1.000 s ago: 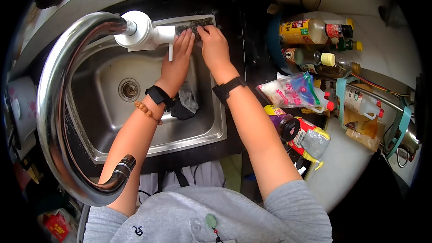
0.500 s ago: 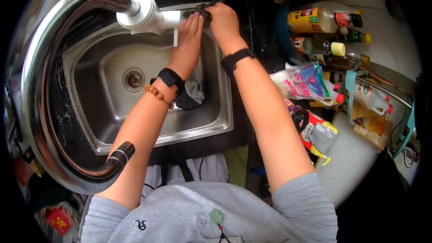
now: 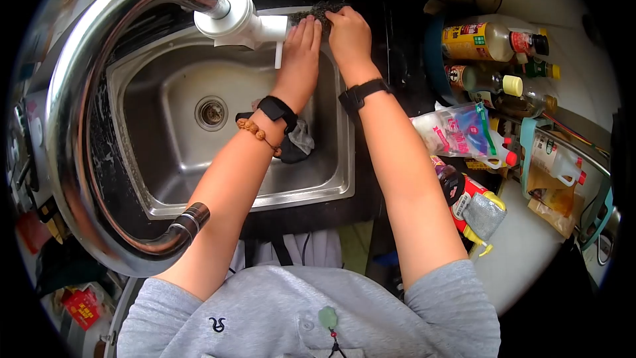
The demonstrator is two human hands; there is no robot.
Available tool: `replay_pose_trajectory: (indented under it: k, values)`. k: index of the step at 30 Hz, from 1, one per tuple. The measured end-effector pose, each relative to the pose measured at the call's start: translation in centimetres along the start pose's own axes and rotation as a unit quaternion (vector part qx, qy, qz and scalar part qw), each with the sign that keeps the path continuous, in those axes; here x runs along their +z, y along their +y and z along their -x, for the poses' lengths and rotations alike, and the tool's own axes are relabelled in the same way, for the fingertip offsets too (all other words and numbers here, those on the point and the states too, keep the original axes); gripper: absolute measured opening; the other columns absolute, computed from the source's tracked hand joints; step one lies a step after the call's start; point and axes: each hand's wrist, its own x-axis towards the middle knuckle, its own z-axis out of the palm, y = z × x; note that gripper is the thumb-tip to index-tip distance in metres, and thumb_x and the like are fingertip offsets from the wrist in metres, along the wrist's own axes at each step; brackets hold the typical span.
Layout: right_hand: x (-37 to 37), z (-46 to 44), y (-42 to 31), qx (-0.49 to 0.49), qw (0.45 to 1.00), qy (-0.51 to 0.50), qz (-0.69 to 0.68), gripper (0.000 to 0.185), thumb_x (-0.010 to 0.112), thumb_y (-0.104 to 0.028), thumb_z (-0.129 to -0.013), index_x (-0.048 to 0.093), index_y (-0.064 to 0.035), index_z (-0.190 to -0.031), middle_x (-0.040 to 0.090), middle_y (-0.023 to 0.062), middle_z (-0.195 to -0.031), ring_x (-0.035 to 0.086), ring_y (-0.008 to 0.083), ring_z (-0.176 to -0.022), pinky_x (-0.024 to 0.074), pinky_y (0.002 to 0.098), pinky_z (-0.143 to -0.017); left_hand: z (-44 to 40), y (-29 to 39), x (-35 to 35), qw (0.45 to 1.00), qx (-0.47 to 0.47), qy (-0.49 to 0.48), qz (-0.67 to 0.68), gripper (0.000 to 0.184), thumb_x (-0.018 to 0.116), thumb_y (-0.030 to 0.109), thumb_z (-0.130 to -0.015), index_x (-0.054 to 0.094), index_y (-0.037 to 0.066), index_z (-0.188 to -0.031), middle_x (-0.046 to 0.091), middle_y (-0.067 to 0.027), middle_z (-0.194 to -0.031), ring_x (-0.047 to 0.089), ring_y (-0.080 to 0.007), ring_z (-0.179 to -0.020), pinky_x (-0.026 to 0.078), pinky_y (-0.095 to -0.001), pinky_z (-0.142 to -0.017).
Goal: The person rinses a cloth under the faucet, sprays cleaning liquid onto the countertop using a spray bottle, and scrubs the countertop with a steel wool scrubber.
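Note:
At the back right of the steel sink point(image 3: 342, 189), a dark grey, wiry scouring pad point(image 3: 323, 10) lies along the rim. My right hand point(image 3: 349, 34) is closed, with its thumb and fingertips gripping the pad's right part. Beside it, my left hand point(image 3: 300, 59) reaches across the basin with fingers stretched out, its fingertips against the pad's near edge. The white faucet body point(image 3: 228, 16) stands just left of my left fingers. Below my left wrist a dark and grey cloth point(image 3: 299, 144) lies in the basin, partly hidden by the forearm.
A big curved chrome spout point(image 3: 63, 126) arches over the left side. On the right are several sauce bottles point(image 3: 477, 41), a plastic bag point(image 3: 457, 129) and a silver sponge point(image 3: 485, 214). The drain point(image 3: 211, 113) sits at the basin's left middle.
The whole view has shifted, moving the sink, faucet and arms rightward in the picture. Both hands stay at about the same spot by the rim, with the pad still in the right hand.

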Motion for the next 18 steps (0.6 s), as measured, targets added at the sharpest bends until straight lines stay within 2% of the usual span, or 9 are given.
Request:
replay_pose_trajectory:
  k: [3,7,9,11,16,18]
  values:
    - [-0.8,2.4,-0.6,0.005,1.0,-0.009,0.017,0.017,0.064,-0.004,-0.079,0.074,-0.0045,-0.093,0.063,0.0098,-0.087,0.066,0.0287,-0.085,0.0567,0.0388,-0.072,1.4,0.3,-0.5,1.0,0.013,0.014,0.006,0.065,0.05,-0.009,-0.08,0.04,-0.007,-0.144,0.043,-0.022,-0.15,0.041,-0.0343,-0.14,0.03,-0.0437,-0.119]
    - [0.4,0.4,0.4,-0.016,0.999,0.002,0.039,0.019,0.065,-0.004,-0.079,0.074,-0.0047,-0.095,0.064,0.0099,-0.089,0.065,0.0287,-0.086,0.0564,0.0396,-0.073,0.3,0.1,-0.9,1.0,0.024,-0.012,-0.003,0.066,0.05,-0.009,-0.081,0.038,-0.008,-0.145,0.043,-0.0233,-0.149,0.04,-0.0351,-0.14,0.03,-0.0437,-0.119]
    - [0.9,-0.9,0.4,-0.004,1.0,0.012,0.009,0.02,0.065,-0.003,-0.078,0.075,-0.0049,-0.096,0.064,0.01,-0.089,0.065,0.0292,-0.086,0.0558,0.0397,-0.074,-1.2,0.0,-0.3,0.999,0.008,-0.041,-0.027,0.066,0.049,-0.008,-0.081,0.038,-0.008,-0.146,0.042,-0.0238,-0.15,0.04,-0.0356,-0.141,0.03,-0.0439,-0.119]
    - [0.8,-1.0,-0.3,0.011,0.999,0.028,-0.033,0.019,0.064,-0.001,-0.081,0.077,-0.0039,-0.094,0.065,0.0116,-0.086,0.065,0.0314,-0.085,0.0546,0.0406,-0.076,-0.1,-0.1,-0.4,0.998,0.0,-0.016,-0.053,0.067,0.051,-0.007,-0.081,0.037,-0.008,-0.146,0.041,-0.024,-0.15,0.04,-0.0364,-0.14,0.03,-0.0442,-0.119]
    - [2.7,0.5,-4.6,-0.054,0.988,0.003,-0.144,0.022,0.065,-0.001,-0.079,0.074,-0.0031,-0.099,0.065,0.012,-0.104,0.062,0.0326,-0.103,0.0532,0.0404,-0.087,4.1,-1.4,-1.1,0.993,-0.047,-0.023,-0.103,0.069,0.056,-0.003,-0.079,0.039,-0.008,-0.146,0.038,-0.0236,-0.152,0.041,-0.0384,-0.139,0.034,-0.0449,-0.117]
    - [2.8,0.5,-4.4,-0.061,0.988,-0.008,-0.144,0.022,0.065,-0.003,-0.079,0.073,-0.0031,-0.1,0.065,0.0116,-0.105,0.062,0.032,-0.102,0.0535,0.0405,-0.087,4.3,-1.5,-1.6,0.992,-0.043,-0.027,-0.113,0.069,0.057,-0.003,-0.079,0.038,-0.008,-0.146,0.039,-0.0224,-0.151,0.041,-0.038,-0.138,0.035,-0.0444,-0.116]
